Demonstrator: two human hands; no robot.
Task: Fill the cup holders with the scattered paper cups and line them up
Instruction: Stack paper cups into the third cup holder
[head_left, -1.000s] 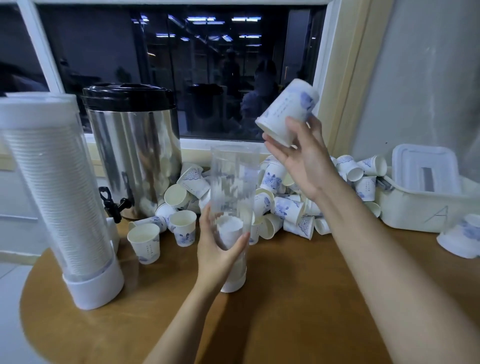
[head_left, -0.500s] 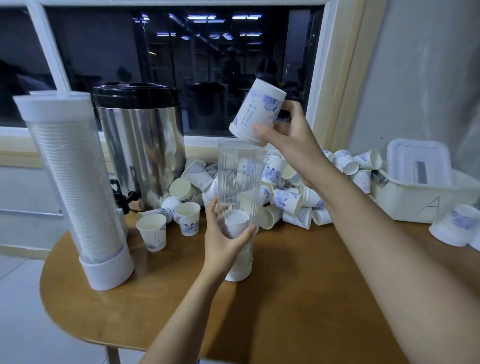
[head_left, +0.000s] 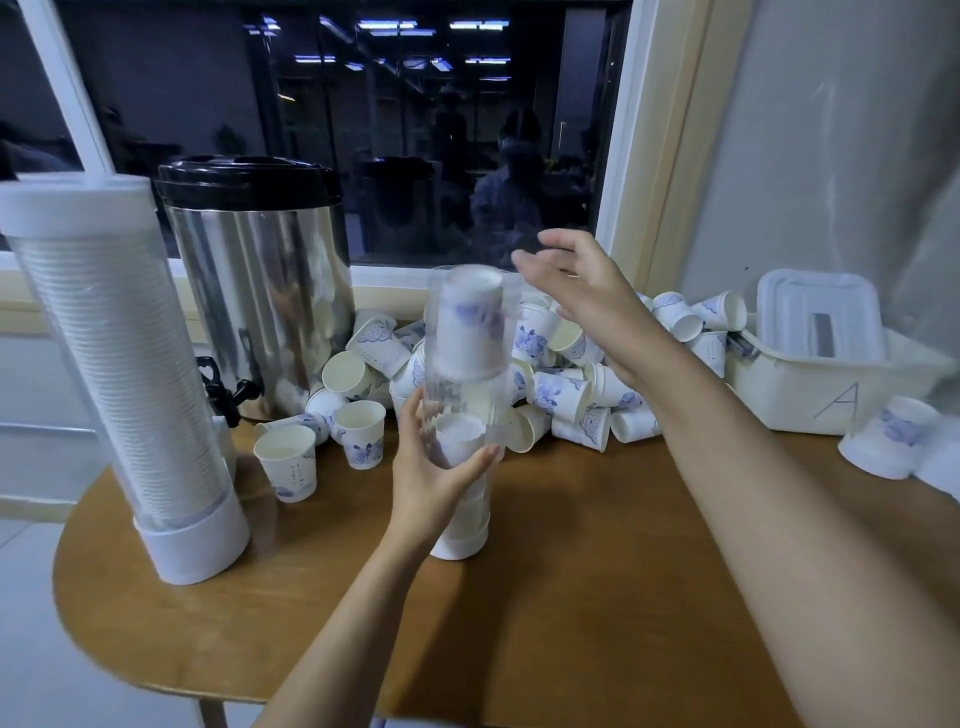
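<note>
A clear cup holder tube (head_left: 462, 395) with a white base stands mid-table, and my left hand (head_left: 431, 473) grips its lower part. An upside-down paper cup (head_left: 470, 325), white with blue flowers, sits blurred in the top of the tube, above another cup (head_left: 460, 434) lower down. My right hand (head_left: 576, 283) hovers just right of the tube's mouth, fingers spread and holding nothing. A pile of scattered paper cups (head_left: 561, 384) lies behind the tube. A second holder (head_left: 119, 364) at the left is packed with stacked cups.
A steel drinks urn (head_left: 260, 291) with a black lid and tap stands back left. A white lidded bin (head_left: 826, 374) marked A sits at the right, with overturned cups (head_left: 888, 436) in front. The round wooden table (head_left: 571, 613) ends near the bottom left.
My right hand brought the cup down to the tube's mouth and let it go; the cup is now inside the top of the tube. My left hand kept its grip.
</note>
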